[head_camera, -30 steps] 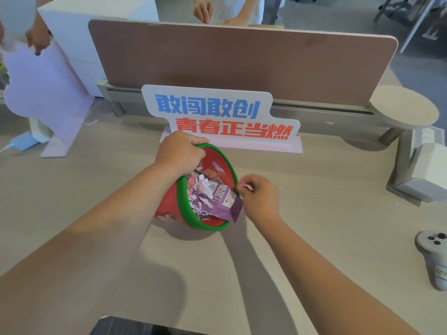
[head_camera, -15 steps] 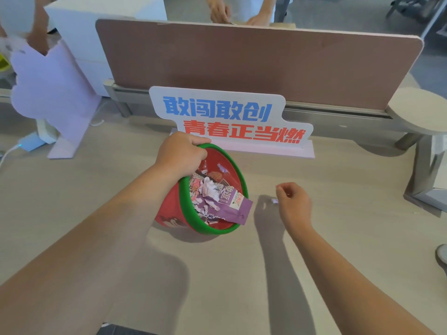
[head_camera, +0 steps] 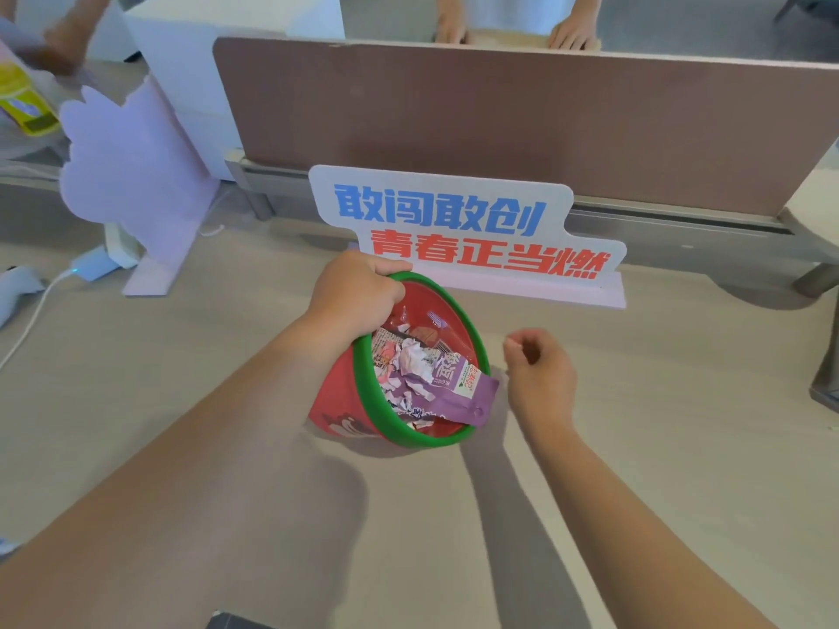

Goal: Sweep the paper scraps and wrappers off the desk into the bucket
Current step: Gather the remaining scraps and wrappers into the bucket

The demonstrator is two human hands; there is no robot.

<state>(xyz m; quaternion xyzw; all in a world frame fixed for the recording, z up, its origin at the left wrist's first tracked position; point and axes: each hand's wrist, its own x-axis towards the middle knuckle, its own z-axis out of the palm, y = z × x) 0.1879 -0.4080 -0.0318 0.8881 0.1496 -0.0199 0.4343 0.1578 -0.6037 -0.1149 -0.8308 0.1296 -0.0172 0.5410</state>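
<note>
A red bucket with a green rim [head_camera: 422,440] rests tilted on the desk, its mouth facing right and towards me. My left hand [head_camera: 354,292] grips the rim at its upper left. Inside lie crumpled white paper scraps [head_camera: 415,360] and a purple wrapper [head_camera: 458,392] whose end hangs over the right rim. My right hand [head_camera: 542,374] hovers just right of the bucket, fingers curled in, with nothing visible in it. It does not touch the rim.
A white sign with blue and red characters [head_camera: 454,229] stands right behind the bucket, before a brown partition [head_camera: 499,120]. A lilac board [head_camera: 131,174] and a white cable [head_camera: 27,320] sit at the left. Another person's hands [head_camera: 572,34] rest beyond the partition.
My right hand pulled back from the bucket's rim to the right and now sits a little closer again. The left hand keeps its grip on the tilted bucket.
</note>
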